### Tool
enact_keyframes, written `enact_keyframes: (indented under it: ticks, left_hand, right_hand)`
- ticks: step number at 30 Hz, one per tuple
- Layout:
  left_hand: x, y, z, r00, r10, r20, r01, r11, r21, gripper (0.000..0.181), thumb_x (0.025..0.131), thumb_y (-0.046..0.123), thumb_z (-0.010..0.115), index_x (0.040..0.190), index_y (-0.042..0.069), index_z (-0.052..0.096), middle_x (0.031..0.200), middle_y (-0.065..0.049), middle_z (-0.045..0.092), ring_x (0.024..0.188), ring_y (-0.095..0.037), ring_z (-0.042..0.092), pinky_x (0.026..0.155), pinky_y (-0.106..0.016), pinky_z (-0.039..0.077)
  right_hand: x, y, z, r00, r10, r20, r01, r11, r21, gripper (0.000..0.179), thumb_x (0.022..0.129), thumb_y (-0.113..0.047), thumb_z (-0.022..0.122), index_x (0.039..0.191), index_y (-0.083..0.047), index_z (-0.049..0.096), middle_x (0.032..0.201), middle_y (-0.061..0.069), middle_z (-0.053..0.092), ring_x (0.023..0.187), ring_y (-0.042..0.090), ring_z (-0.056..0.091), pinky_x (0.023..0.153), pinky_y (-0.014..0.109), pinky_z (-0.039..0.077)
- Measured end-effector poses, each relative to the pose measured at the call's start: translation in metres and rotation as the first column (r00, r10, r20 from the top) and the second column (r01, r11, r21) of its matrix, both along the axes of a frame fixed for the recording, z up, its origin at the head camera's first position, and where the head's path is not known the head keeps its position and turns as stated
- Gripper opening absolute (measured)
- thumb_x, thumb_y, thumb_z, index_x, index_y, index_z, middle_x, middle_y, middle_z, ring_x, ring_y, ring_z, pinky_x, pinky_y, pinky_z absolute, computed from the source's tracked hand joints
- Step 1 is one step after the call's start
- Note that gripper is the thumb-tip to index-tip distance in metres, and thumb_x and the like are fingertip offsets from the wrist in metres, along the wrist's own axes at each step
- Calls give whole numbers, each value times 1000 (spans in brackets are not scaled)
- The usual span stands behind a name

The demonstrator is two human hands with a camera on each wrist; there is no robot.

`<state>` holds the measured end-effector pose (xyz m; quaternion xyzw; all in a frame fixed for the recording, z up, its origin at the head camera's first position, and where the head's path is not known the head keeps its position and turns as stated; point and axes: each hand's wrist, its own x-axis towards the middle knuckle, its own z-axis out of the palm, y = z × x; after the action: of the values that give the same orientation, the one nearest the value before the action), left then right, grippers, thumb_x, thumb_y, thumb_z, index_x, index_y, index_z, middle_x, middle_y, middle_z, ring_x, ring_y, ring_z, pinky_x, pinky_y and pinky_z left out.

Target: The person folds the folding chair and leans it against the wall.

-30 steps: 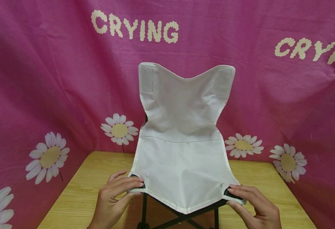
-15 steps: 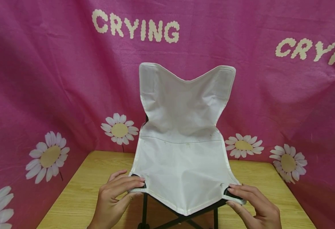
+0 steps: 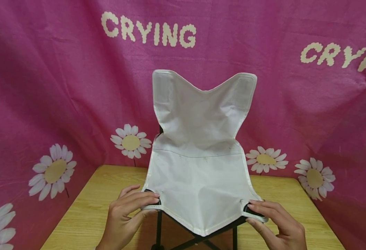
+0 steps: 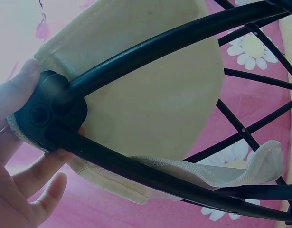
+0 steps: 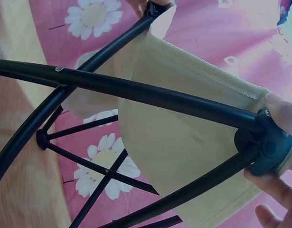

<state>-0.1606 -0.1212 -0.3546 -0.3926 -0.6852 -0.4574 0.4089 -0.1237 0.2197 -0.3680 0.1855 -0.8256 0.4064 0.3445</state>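
A small folding chair with a white fabric seat (image 3: 198,180) stands in the middle of the head view, its upper flap (image 3: 201,107) rising behind the seat. My left hand (image 3: 125,213) grips the seat's front left corner, thumb below and fingers above. At the front right corner my right hand (image 3: 278,218) holds on the same way. Black plastic joints of the frame sit at both corners; the left wrist view shows the left joint (image 4: 51,109) between thumb and fingers, and the right wrist view shows the right joint (image 5: 264,142) likewise. Black tubes (image 5: 160,95) run from them under the fabric.
The chair stands on a light wooden table (image 3: 86,205). A pink cloth (image 3: 76,69) with daisies and lettering hangs behind and at both sides. Crossed black legs (image 4: 245,128) spread beneath the seat.
Both hands keep their grip on the front corners. The flap's notched top edge has dipped slightly, and the seat's front point sits a little lower.
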Motion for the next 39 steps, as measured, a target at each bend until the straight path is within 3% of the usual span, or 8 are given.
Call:
enact_keyframes:
  ticks: [3, 10, 13, 23, 39]
  left_hand:
    - [-1, 0, -1, 1000, 2, 6, -2, 1000, -3, 29, 63, -3, 74, 91, 5, 70, 90, -8, 68, 82, -17, 64, 93, -32, 33]
    - [-2, -1, -2, 1000, 7, 12, -7, 1000, -7, 31, 63, -3, 74, 92, 6, 70, 90, -7, 68, 82, -16, 63, 93, -32, 32]
    - [-2, -1, -2, 1000, 10, 12, -9, 1000, -9, 31, 63, -2, 75, 92, 6, 70, 90, -7, 68, 82, -16, 63, 93, -30, 31]
    - [-6, -3, -7, 999, 45, 0, -45, 999, -17, 31, 61, 3, 77, 92, 8, 70, 91, -6, 68, 82, -14, 63, 86, -31, 32]
    - [-7, -2, -7, 999, 47, 1, -47, 999, -10, 36, 58, -1, 77, 92, 8, 71, 91, -6, 68, 82, -14, 63, 85, -30, 32]
  right_hand:
    - [-1, -1, 1, 999, 0, -38, 0, 1000, 3, 50, 58, 14, 75, 103, -7, 67, 101, 6, 63, 93, 5, 57, 76, 11, 44]
    - [4, -11, 18, 986, 81, -149, -83, 996, -12, 49, 52, 20, 75, 97, 1, 67, 95, 14, 63, 87, 8, 58, 73, 12, 46]
    - [5, -12, 19, 988, 72, -139, -74, 997, -8, 49, 53, 19, 75, 98, 1, 67, 95, 13, 63, 87, 7, 58, 71, 12, 46]
    - [-4, -1, 0, 990, 87, -107, -91, 995, -33, 45, 59, 13, 76, 100, -1, 67, 98, 11, 63, 88, 11, 59, 72, 13, 46]
    - [2, -12, 12, 994, 17, -111, -17, 1000, -2, 51, 54, 16, 76, 99, -5, 67, 97, 9, 63, 87, 6, 57, 71, 10, 45]
